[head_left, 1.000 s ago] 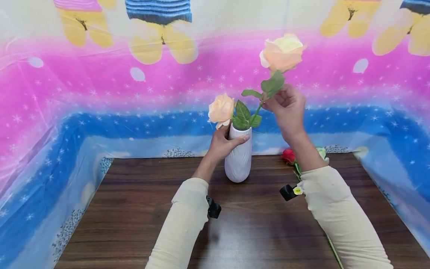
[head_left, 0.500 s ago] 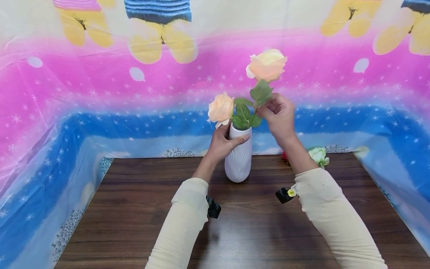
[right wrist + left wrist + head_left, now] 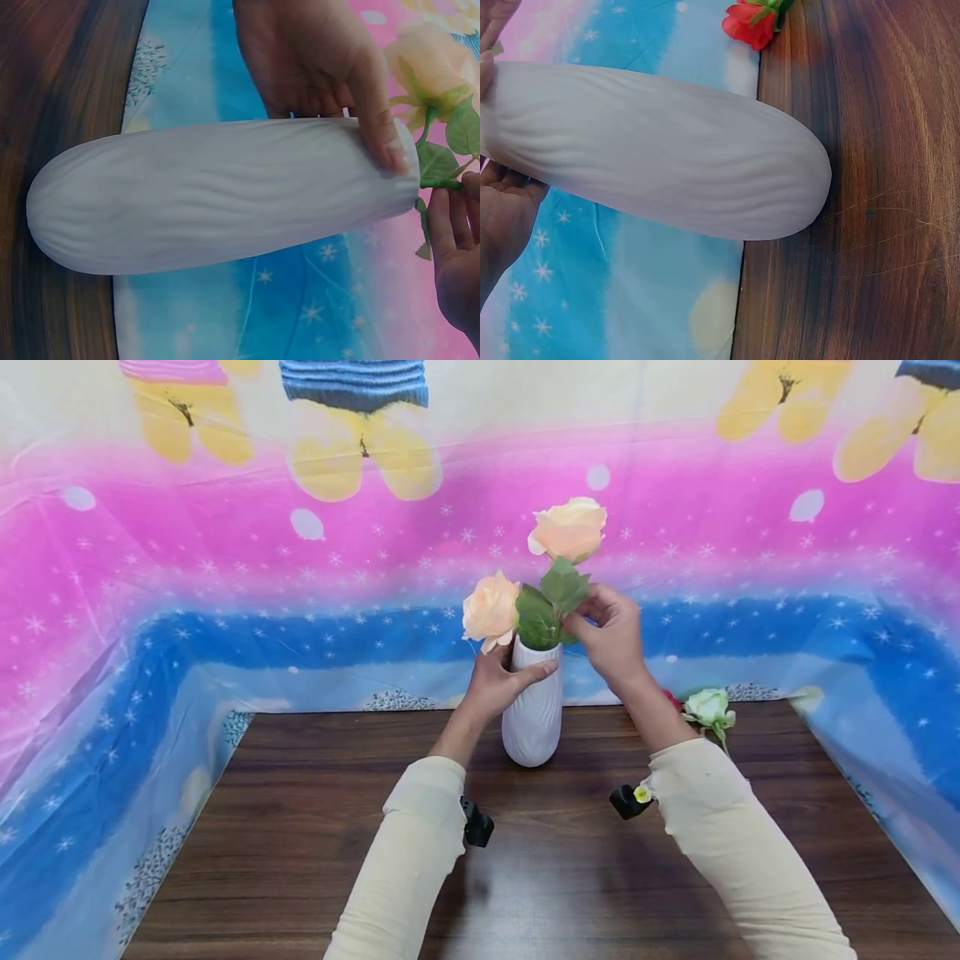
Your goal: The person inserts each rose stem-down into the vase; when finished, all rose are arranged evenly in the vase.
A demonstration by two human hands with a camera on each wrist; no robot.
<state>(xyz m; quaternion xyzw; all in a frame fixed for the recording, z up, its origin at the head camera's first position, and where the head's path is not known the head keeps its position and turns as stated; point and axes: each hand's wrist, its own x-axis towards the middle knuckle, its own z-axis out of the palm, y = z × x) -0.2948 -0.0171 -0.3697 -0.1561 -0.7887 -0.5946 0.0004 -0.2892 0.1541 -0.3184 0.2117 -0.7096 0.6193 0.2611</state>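
Note:
A white ribbed vase [image 3: 531, 718] stands upright on the table, and my left hand [image 3: 501, 681] grips it just under the mouth, thumb across the front. One peach rose [image 3: 491, 608] leans left out of the vase above that hand. My right hand [image 3: 611, 631] pinches the stem of a second peach rose [image 3: 568, 529] close above the mouth. Green leaves [image 3: 537, 617] crowd the opening. In the right wrist view the left thumb lies along the vase [image 3: 225, 195], and the right fingers hold the green stem by the rim. The stem ends inside the vase are hidden.
A pale green-white rose [image 3: 708, 708] lies on the wooden table [image 3: 337, 827] at the back right. Beside it is a red rose [image 3: 750, 24], mostly hidden by the right forearm in the head view. A patterned cloth [image 3: 375, 652] rises behind the table.
My right hand has moved down and left with the second peach rose, whose bloom now sits lower and nearer the first. My left hand stays on the vase.

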